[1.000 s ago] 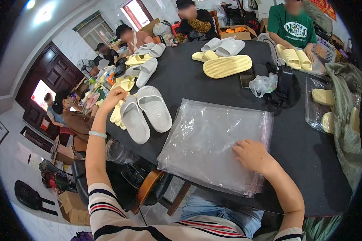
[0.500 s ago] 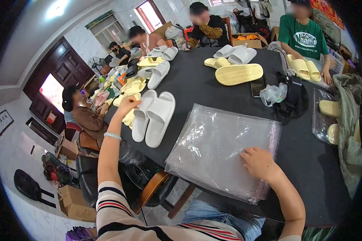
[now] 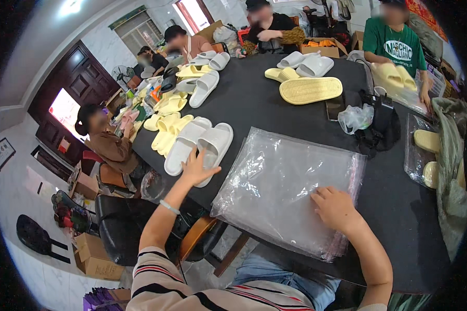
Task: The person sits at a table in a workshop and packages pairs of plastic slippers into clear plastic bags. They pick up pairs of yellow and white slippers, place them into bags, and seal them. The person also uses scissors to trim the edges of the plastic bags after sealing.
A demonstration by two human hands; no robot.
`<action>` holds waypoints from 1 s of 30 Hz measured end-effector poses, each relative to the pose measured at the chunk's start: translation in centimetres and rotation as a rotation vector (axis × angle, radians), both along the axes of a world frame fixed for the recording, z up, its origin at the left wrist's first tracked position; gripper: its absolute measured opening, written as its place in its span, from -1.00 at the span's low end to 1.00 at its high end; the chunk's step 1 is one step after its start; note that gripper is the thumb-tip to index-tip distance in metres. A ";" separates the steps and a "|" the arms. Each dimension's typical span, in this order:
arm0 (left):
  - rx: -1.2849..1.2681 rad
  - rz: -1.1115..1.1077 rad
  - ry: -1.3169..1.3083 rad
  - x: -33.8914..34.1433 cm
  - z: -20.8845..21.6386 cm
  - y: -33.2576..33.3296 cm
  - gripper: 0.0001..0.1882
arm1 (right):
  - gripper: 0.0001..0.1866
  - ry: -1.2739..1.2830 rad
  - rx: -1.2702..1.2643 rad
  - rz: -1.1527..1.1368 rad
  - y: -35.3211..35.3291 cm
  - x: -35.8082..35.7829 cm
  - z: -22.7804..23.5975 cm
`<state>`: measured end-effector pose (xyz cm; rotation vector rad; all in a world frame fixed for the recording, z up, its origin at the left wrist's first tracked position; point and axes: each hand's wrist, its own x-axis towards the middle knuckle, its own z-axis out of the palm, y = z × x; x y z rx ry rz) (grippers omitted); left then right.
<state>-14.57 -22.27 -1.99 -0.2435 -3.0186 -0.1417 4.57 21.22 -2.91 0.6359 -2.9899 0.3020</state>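
A pair of light grey slide sandals (image 3: 217, 141) lies side by side on the dark table, left of a stack of clear plastic bags (image 3: 280, 179). Over the near part of this pair is my left hand (image 3: 195, 168), its fingers spread and gripping nothing; whether the fingertips touch the sandals I cannot tell. My right hand (image 3: 335, 208) lies on the right part of the bag stack, fingers extended on the plastic. Just behind the grey pair sit pale yellow slides (image 3: 169, 132).
Yellow slides with one sole up (image 3: 311, 90) and another grey pair (image 3: 315, 66) sit farther back. A phone (image 3: 335, 109), a crumpled plastic bag (image 3: 356, 119) and black straps lie at right. A person in green (image 3: 396, 45) handles bagged yellow slides; other people sit around the table.
My left hand has moved from the far left side of the grey slides to their near end, its fingers now spread. The pair has shifted slightly and turned. My right hand stays on the bags.
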 end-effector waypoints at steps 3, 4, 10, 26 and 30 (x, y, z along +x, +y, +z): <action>-0.036 0.110 -0.054 1.0 -2.1 -1.3 0.06 | -0.55 -0.022 0.005 0.004 -0.5 0.0 0.6; -0.021 0.121 -0.050 0.8 -2.6 -1.8 0.04 | -0.55 -0.029 0.002 0.006 -0.6 0.0 0.9; -0.014 0.163 -0.059 -1.5 -1.9 -4.5 -0.09 | -0.51 0.015 0.003 -0.011 -0.6 -0.1 0.3; -0.045 0.324 -0.011 -6.9 -3.0 -11.6 -0.15 | -0.53 0.025 0.014 0.001 -1.0 0.0 0.6; -0.039 0.372 -0.003 -8.7 -3.3 -11.8 -0.15 | -0.52 0.051 0.040 -0.001 -1.0 0.0 0.0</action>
